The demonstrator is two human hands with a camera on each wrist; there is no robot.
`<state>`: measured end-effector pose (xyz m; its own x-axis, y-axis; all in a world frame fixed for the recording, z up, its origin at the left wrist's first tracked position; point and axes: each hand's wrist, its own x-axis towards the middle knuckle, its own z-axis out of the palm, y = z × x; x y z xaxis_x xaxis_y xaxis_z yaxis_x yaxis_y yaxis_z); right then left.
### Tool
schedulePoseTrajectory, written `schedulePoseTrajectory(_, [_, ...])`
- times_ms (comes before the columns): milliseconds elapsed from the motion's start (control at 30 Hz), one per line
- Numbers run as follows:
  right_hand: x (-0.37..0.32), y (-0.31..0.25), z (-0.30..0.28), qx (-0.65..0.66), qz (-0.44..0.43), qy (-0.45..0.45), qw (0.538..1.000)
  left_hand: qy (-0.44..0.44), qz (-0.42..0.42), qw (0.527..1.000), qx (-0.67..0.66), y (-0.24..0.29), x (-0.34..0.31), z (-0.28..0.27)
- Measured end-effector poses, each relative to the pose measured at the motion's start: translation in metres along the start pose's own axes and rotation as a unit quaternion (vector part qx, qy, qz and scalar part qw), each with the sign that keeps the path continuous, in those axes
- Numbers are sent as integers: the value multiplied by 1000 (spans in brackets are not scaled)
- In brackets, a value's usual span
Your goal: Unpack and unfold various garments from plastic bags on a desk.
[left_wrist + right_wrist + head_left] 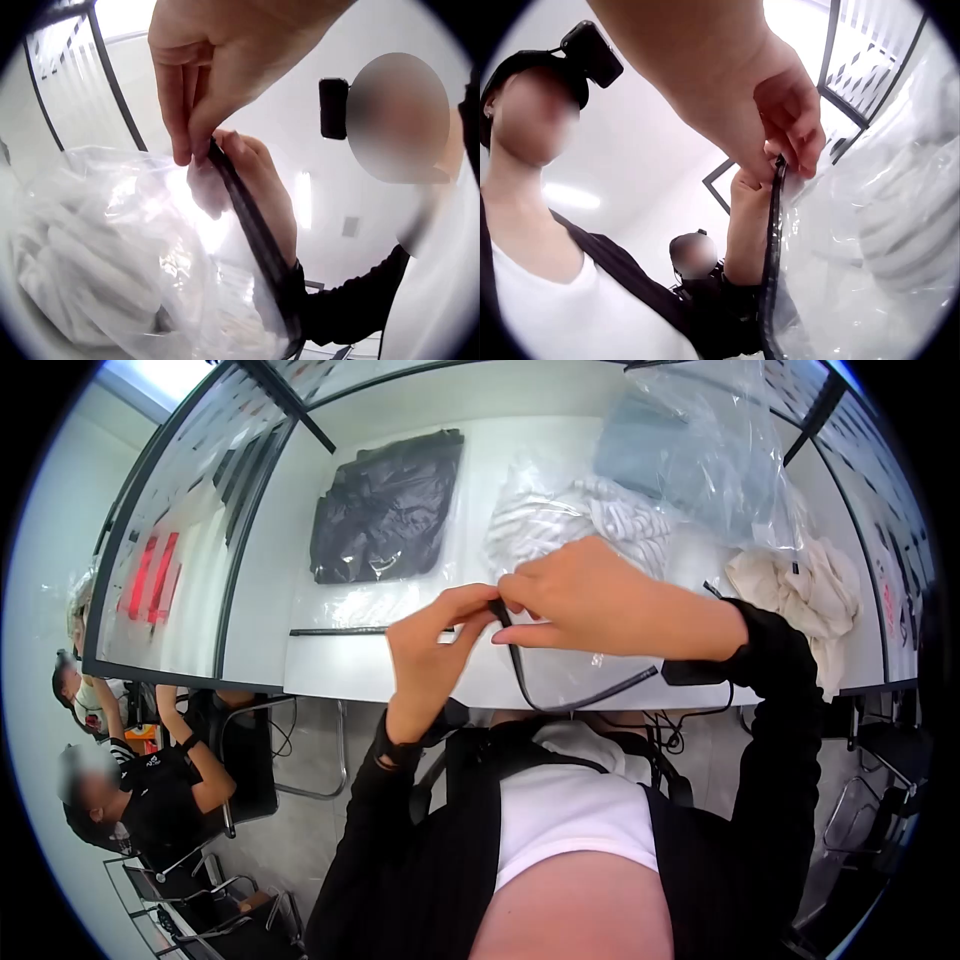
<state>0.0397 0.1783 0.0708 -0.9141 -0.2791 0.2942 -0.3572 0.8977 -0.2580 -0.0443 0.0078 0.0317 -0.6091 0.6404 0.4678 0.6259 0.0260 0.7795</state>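
Observation:
A clear plastic bag with a black edge strip holds striped white cloth. Both hands meet at one end of the strip. The left hand pinches that end between thumb and fingers, seen also in the left wrist view as the upper hand. Close against it, the right hand pinches the same end with thumb and curled fingers; in the right wrist view the right hand is above the black strip. The strip's other end curves down past the table's front edge.
A dark folded garment in a clear bag lies at the back left, with a black strip before it. Blue-grey bagged cloth and beige cloth are on the right. People sit left, beyond the table divider.

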Motion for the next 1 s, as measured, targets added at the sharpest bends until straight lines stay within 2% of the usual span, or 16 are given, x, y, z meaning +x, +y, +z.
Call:
schedulePoseTrajectory(33, [3, 0, 5, -51, 4, -6, 999, 8, 12, 1000, 0, -2, 2, 5])
schedulePoseTrajectory(200, [-9, 0, -5, -10, 58, 5, 998, -10, 106, 994, 37, -5, 16, 13])
schedulePoseTrajectory(300, [-19, 2, -4, -52, 45, 7, 998, 2, 195, 980, 47, -3, 28, 22])
schedulePoseTrajectory(467, [-32, 16, -1, -43, -24, 42, 998, -85, 208, 974, 40, -5, 28, 26])
schedulePoseTrajectory(567, [-38, 19, 5, -28, -58, 79, 995, -117, 287, 950, 46, -7, 34, 27])
schedulePoseTrajectory(667, [-41, 19, 7, -20, -74, 101, 992, -157, 338, 921, 111, -3, 36, 24])
schedulePoseTrajectory(833, [-43, 18, 3, -15, -65, 124, 990, -188, 358, 900, 163, 12, 45, 10])
schedulePoseTrajectory(900, [-48, 16, -1, -33, -59, 132, 989, -156, 361, 907, 153, 14, 51, 0])
schedulePoseTrajectory(967, [-56, 16, -4, -32, -49, 130, 990, -110, 331, 922, 170, 11, 56, -24])
schedulePoseTrajectory(1000, [-66, 17, -7, -25, -44, 122, 991, -67, 289, 938, 182, 5, 56, -38])
